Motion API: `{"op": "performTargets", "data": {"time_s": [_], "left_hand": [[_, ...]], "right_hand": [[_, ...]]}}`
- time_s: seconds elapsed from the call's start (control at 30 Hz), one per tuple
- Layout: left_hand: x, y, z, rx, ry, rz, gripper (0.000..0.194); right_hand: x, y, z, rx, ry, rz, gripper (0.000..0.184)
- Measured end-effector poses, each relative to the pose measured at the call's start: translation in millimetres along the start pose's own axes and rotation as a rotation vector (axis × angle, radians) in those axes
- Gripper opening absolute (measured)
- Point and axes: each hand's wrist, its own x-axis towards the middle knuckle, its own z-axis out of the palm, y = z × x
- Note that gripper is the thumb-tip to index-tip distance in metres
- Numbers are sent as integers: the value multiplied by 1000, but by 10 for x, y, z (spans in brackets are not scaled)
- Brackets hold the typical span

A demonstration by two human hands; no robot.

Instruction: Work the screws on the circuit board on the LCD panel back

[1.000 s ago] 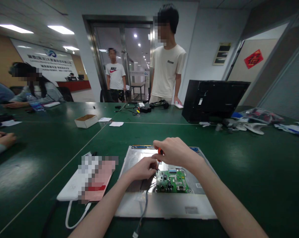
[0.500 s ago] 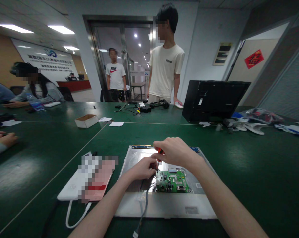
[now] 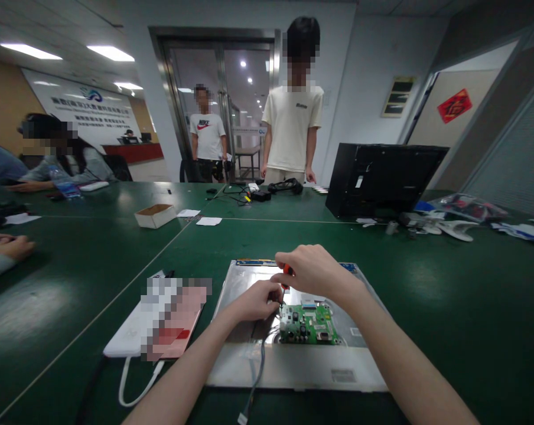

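A metal-backed display panel (image 3: pixel 302 369) lies flat on the green table in front of me, with a green circuit board (image 3: pixel 310 323) on its middle. My right hand (image 3: pixel 313 270) is closed round the red-orange handle of a screwdriver (image 3: pixel 286 277), which stands upright with its tip down at the board's upper left corner. My left hand (image 3: pixel 262 298) has its fingers pinched together beside that corner, close to the screwdriver's shaft; what they hold, if anything, is hidden. A grey cable (image 3: pixel 259 369) runs from the board's left side past the panel's near edge to a white plug.
Left of the panel lie a white power bank (image 3: pixel 132 330) and a pink phone (image 3: pixel 178 336), with a white cable. Farther off are an open small box (image 3: pixel 155 216), papers, black cables and a black monitor housing (image 3: pixel 384 180). Other people are around the table; one person's hands rest at far left.
The standing person across the table has turned to face forward and drawn a hand back from the table. My hands and the screwdriver have hardly moved.
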Motion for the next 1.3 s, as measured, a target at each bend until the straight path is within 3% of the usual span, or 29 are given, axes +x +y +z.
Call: {"op": "performTargets", "data": {"time_s": [0.17, 0.37, 0.53, 0.67, 0.83, 0.97, 1.13, 1.3], "left_hand": [[-2, -13, 6, 19, 32, 27, 21], [4, -50, 28, -3, 20, 15, 20], [1, 0, 0, 19, 6, -8, 17], [-4, 10, -5, 28, 20, 1, 21], [-2, -7, 3, 5, 24, 12, 18], [-1, 19, -4, -4, -2, -10, 18], [2, 4, 5, 21, 25, 2, 20], [0, -33, 18, 2, 35, 28, 21]], "right_hand": [[-6, -9, -4, -13, -3, -5, 14], [-31, -21, 2, 27, 21, -42, 18], [2, -9, -11, -25, -5, 6, 25], [-13, -13, -10, -15, 6, -6, 13], [-34, -16, 5, 27, 34, -48, 18], [-9, -3, 2, -17, 25, 0, 25], [-19, -14, -10, -23, 3, -5, 14], [-29, -30, -11, 10, 9, -37, 19]]}}
